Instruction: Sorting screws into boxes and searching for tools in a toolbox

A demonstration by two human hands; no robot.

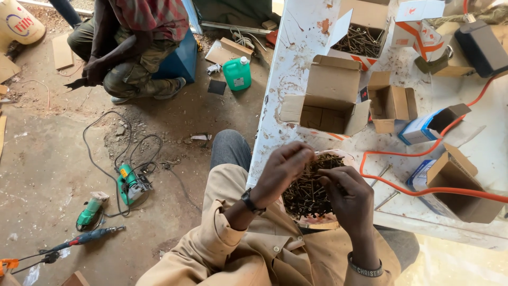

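A heap of dark screws (307, 195) lies in a clear plastic bag on my lap, against the edge of the white table (286, 69). My left hand (280, 170), with a watch on its wrist, hovers over the heap, its fingertips pinched together on a few screws at the top. My right hand (349, 200), with a dark band on its wrist, grips the right side of the bag, fingers curled into the screws. Tan sleeves cover both my arms.
Open cardboard boxes (330, 98) stand on the stained table, one holding screws (361, 40), with small blue boxes (420, 130) and an orange cable (423, 189). On the dirt floor lie a green jigsaw (129, 185), a drill (87, 237) and a green jug (237, 73). Another person (132, 47) sits at upper left.
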